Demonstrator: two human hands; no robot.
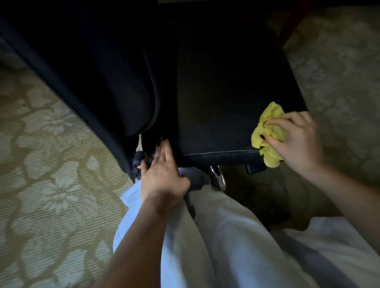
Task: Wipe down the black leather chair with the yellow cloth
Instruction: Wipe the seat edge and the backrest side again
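Patterned carpet spreads under the black leather chair, dark and matte, a pale stitched seam along its near edge. I see my left arm reach straight to the chair's near left corner, left hand flat, fingers straight and together, tips touching the leather. My right hand angles in at the chair's near right corner, fingers curled round the bunched yellow cloth, held against the seat.

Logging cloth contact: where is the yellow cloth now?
In the head view, right of centre: the right hand grips the yellow cloth against the near right corner of the black chair.
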